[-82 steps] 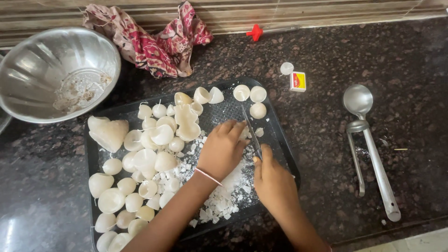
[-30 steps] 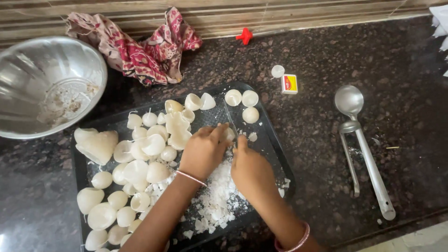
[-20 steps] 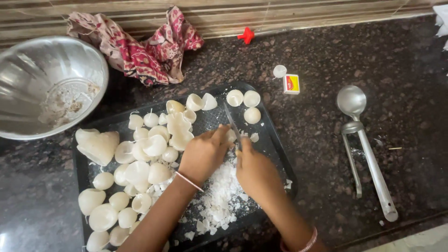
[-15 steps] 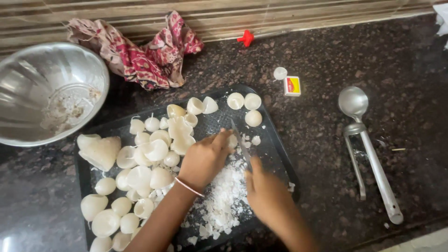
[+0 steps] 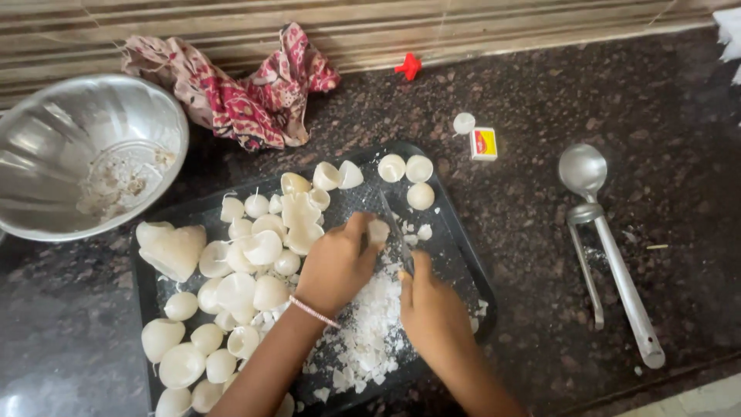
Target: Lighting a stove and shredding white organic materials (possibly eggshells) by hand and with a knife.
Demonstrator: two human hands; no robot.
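A black tray lies on the dark stone counter, loaded with several white wax lumps on its left side and a heap of white wax shavings in the middle. My left hand pinches a small white wax piece against the tray. My right hand grips a knife whose blade lies right beside that piece. Three round wax pieces sit at the tray's far corner.
A steel bowl with crumbs stands at far left. A red patterned cloth lies by the wall. A steel ladle and tongs rest at right, with a small box, a white cap and a red piece behind.
Both hands stayed over the tray's middle. My right hand drew back toward me with the knife while my left hand kept the wax piece down; the view shifted slightly.
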